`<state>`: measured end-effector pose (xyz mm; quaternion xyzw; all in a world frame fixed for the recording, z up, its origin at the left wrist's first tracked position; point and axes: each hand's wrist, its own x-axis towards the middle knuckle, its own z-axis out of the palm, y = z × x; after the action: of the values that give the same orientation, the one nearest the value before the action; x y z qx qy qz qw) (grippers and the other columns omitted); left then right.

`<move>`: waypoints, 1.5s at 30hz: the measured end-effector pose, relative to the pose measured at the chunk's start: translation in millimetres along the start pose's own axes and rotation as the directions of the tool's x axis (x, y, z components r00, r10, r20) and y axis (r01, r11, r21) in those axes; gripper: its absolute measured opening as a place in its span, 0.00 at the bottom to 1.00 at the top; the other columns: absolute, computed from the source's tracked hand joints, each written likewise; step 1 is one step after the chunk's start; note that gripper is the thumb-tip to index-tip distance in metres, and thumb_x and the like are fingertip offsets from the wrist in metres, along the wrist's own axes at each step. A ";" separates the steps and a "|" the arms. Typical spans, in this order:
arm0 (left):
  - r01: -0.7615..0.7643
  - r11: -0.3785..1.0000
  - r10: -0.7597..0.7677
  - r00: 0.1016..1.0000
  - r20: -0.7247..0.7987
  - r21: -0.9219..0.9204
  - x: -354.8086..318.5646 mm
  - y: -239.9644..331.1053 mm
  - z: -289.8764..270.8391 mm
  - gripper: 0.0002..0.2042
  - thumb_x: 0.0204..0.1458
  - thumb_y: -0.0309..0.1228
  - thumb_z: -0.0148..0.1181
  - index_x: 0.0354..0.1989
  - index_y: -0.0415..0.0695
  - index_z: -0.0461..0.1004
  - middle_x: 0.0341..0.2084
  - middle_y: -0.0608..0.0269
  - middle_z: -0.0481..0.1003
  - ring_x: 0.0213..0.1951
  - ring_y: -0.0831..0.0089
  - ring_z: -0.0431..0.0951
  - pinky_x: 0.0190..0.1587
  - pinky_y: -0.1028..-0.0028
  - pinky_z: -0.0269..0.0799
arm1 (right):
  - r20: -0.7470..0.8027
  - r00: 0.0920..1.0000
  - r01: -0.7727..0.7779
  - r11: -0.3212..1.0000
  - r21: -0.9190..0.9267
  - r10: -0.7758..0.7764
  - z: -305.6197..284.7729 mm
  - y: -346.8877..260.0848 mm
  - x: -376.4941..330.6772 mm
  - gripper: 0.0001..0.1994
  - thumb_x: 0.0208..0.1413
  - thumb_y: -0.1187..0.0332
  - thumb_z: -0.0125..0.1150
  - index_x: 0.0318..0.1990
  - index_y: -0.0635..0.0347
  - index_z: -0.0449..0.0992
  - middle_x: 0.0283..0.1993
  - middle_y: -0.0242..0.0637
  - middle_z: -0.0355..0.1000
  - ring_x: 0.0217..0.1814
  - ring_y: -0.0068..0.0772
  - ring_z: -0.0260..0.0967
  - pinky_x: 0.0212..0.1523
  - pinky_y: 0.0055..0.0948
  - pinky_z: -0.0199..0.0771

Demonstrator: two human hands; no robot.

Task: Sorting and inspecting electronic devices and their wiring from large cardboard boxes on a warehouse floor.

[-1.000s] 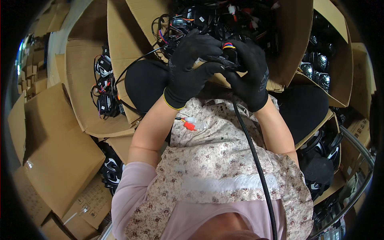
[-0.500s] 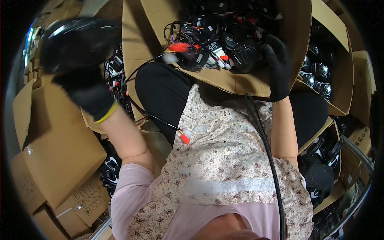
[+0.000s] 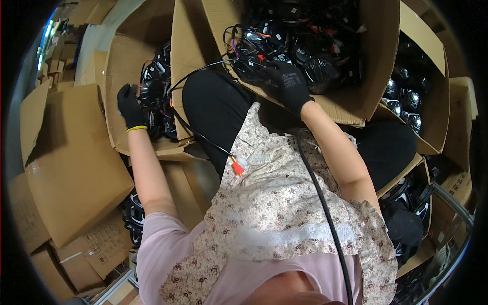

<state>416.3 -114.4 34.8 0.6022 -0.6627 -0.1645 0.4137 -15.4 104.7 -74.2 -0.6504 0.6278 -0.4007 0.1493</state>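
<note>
My left hand (image 3: pixel 133 105), in a black glove with a yellow cuff, is at the inner side of the left carton, its slightly bent fingers apart beside black wired units (image 3: pixel 155 91). The fingers of my right hand (image 3: pixel 288 84), also black-gloved, close on a black wired unit (image 3: pixel 249 67) near the front edge of the middle carton (image 3: pixel 325 107). Its fingertips are partly hidden against the unit. A black cable (image 3: pixel 203 137) runs from this carton across my knee and ends in a red and white connector (image 3: pixel 237 166) on my apron.
Film-wrapped black round parts (image 3: pixel 321 71) fill the middle carton. Shiny wrapped parts (image 3: pixel 410 99) sit in a right-hand carton. A closed carton (image 3: pixel 76 162) stands at the left. Another black cable (image 3: pixel 325 203) lies down my apron. A metal rail (image 3: pixel 455 203) curves at the right.
My left hand has swung down to the left carton; the shiny black part it carried is no longer raised. My right hand has moved left from the carton's right side onto a wired unit.
</note>
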 end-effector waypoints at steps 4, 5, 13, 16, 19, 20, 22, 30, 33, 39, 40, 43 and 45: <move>-0.469 0.883 0.464 0.876 0.130 0.014 -40.8 115.7 78.0 0.20 0.55 0.33 0.62 0.54 0.38 0.72 0.48 0.52 0.74 0.49 0.61 0.74 0.55 0.65 0.67 | 0.061 0.990 -0.140 0.944 0.298 0.128 9.3 29.0 -0.1 0.12 0.51 0.69 0.67 0.44 0.56 0.80 0.39 0.37 0.76 0.40 0.35 0.75 0.45 0.33 0.73; -0.181 0.953 0.272 0.862 0.428 -0.241 -62.3 173.3 90.0 0.20 0.55 0.30 0.62 0.55 0.37 0.71 0.53 0.51 0.72 0.55 0.64 0.71 0.59 0.66 0.64 | 0.011 0.978 -0.172 0.783 0.597 0.206 11.4 42.0 -6.5 0.11 0.53 0.70 0.65 0.44 0.57 0.80 0.39 0.34 0.76 0.40 0.29 0.74 0.44 0.30 0.73; -0.512 0.805 0.442 0.182 0.878 -0.300 -103.1 256.7 142.9 0.26 0.48 0.31 0.66 0.59 0.44 0.70 0.55 0.53 0.73 0.54 0.61 0.74 0.56 0.66 0.69 | 0.100 0.977 -0.196 0.592 0.782 0.190 -83.9 -35.4 7.7 0.11 0.58 0.72 0.62 0.48 0.63 0.76 0.42 0.30 0.75 0.48 0.21 0.69 0.49 0.27 0.73; -0.242 0.893 0.445 0.356 0.822 -0.379 -88.5 249.4 152.4 0.22 0.54 0.31 0.61 0.59 0.42 0.70 0.54 0.54 0.74 0.52 0.64 0.76 0.54 0.68 0.71 | -0.229 0.954 -0.158 0.975 0.156 0.191 -108.2 22.1 -12.9 0.24 0.52 0.60 0.67 0.56 0.53 0.71 0.54 0.40 0.71 0.46 0.36 0.72 0.43 0.35 0.75; 0.025 0.689 0.436 0.784 0.442 -0.724 -72.9 243.0 171.6 0.16 0.60 0.29 0.53 0.55 0.37 0.72 0.47 0.57 0.78 0.48 0.70 0.79 0.52 0.72 0.76 | -0.255 0.947 -0.289 0.867 -0.406 0.196 -99.4 52.5 -39.5 0.36 0.44 0.53 0.71 0.62 0.49 0.65 0.61 0.50 0.65 0.47 0.52 0.72 0.44 0.43 0.76; 0.418 0.356 0.300 0.796 0.525 -0.836 -66.8 234.8 180.2 0.18 0.62 0.33 0.53 0.57 0.39 0.70 0.49 0.56 0.77 0.51 0.65 0.77 0.55 0.67 0.74 | -0.218 0.883 -0.468 0.746 -0.474 0.415 -91.9 54.2 -46.5 0.42 0.40 0.50 0.73 0.65 0.47 0.62 0.64 0.55 0.60 0.49 0.59 0.71 0.46 0.46 0.75; 0.543 0.165 0.192 0.801 0.566 -0.824 -70.8 216.9 206.2 0.19 0.62 0.35 0.52 0.59 0.39 0.69 0.51 0.55 0.76 0.53 0.63 0.76 0.57 0.64 0.73 | -0.185 0.878 -0.471 0.725 -0.503 0.442 -65.4 54.0 -58.3 0.46 0.38 0.50 0.74 0.67 0.45 0.58 0.64 0.58 0.59 0.50 0.60 0.71 0.46 0.46 0.76; 0.506 0.434 0.133 0.782 0.609 -0.745 -106.0 218.5 222.2 0.21 0.62 0.42 0.54 0.55 0.37 0.73 0.46 0.59 0.78 0.45 0.71 0.79 0.51 0.71 0.74 | -0.151 0.902 -0.432 0.857 -0.280 0.405 -51.0 67.0 -51.8 0.50 0.37 0.51 0.75 0.68 0.52 0.55 0.68 0.58 0.49 0.67 0.64 0.54 0.63 0.48 0.63; 0.366 0.641 0.096 0.834 0.544 -0.674 -110.9 223.7 215.5 0.20 0.61 0.42 0.58 0.53 0.38 0.75 0.42 0.65 0.79 0.40 0.78 0.78 0.47 0.77 0.73 | -0.212 0.898 -0.434 0.853 -0.289 0.385 -67.9 52.5 -40.7 0.49 0.39 0.54 0.75 0.69 0.54 0.53 0.68 0.57 0.50 0.67 0.62 0.55 0.63 0.46 0.63; 0.359 0.565 0.165 0.833 0.528 -0.743 -114.2 229.4 210.6 0.17 0.59 0.35 0.59 0.53 0.37 0.74 0.42 0.64 0.78 0.42 0.77 0.78 0.46 0.77 0.74 | -0.371 0.910 -0.185 0.982 0.032 0.184 -102.8 10.2 -23.9 0.52 0.36 0.71 0.77 0.70 0.61 0.50 0.67 0.47 0.54 0.68 0.43 0.56 0.67 0.37 0.59; 0.348 0.618 0.162 0.822 0.546 -0.706 -114.0 232.7 205.0 0.17 0.58 0.33 0.59 0.52 0.37 0.74 0.42 0.63 0.78 0.42 0.76 0.78 0.48 0.76 0.74 | -0.325 0.908 -0.178 0.946 0.270 0.264 -107.0 -11.0 -17.8 0.53 0.34 0.68 0.78 0.70 0.60 0.50 0.67 0.48 0.54 0.68 0.44 0.55 0.66 0.40 0.59; 0.367 0.520 0.172 0.839 0.515 -0.771 -114.1 225.6 207.4 0.17 0.58 0.33 0.60 0.52 0.37 0.75 0.43 0.62 0.78 0.44 0.75 0.77 0.50 0.75 0.73 | -0.298 0.932 -0.070 0.908 0.414 0.207 -96.9 -30.7 -4.2 0.55 0.33 0.67 0.78 0.70 0.60 0.48 0.67 0.46 0.52 0.69 0.44 0.54 0.67 0.40 0.58; 0.255 0.585 0.229 0.858 0.459 -0.770 -113.4 226.0 206.8 0.17 0.59 0.33 0.57 0.54 0.38 0.74 0.45 0.60 0.78 0.46 0.76 0.77 0.53 0.75 0.70 | -0.340 0.934 0.008 0.945 0.326 0.110 -91.6 -46.4 7.3 0.55 0.33 0.66 0.79 0.70 0.61 0.48 0.67 0.46 0.52 0.69 0.44 0.53 0.66 0.41 0.58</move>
<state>104.7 -16.5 32.1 0.2846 -0.5935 -0.6049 0.4481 -48.7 133.9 18.6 -0.5177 0.5872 -0.6042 0.1486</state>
